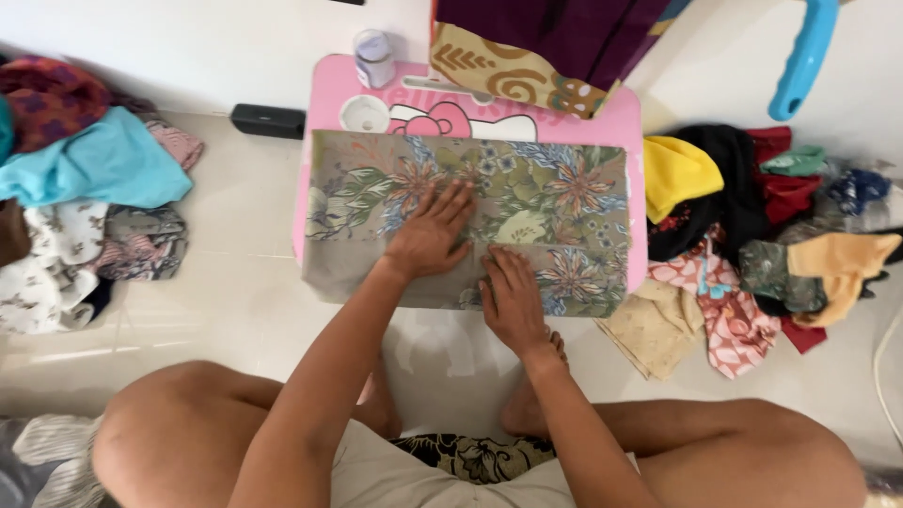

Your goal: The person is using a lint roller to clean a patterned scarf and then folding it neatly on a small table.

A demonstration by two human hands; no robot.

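Note:
A grey-green floral cloth [564, 202] lies folded and spread over a small pink table [635, 122]. My left hand [431, 233] rests flat on the middle of the cloth, fingers together and pointing away from me. My right hand [511, 299] presses flat on the cloth's near edge, just right of the left hand. Neither hand grips anything. The cloth's near edge hangs over the table's front.
A small lidded jar [373, 56] and a white lid [363, 114] sit on the table's far left. Heaps of clothes lie on the floor at left [94, 169] and right [752, 226]. A purple patterned cloth [536, 47] hangs beyond the table. My crossed legs are below.

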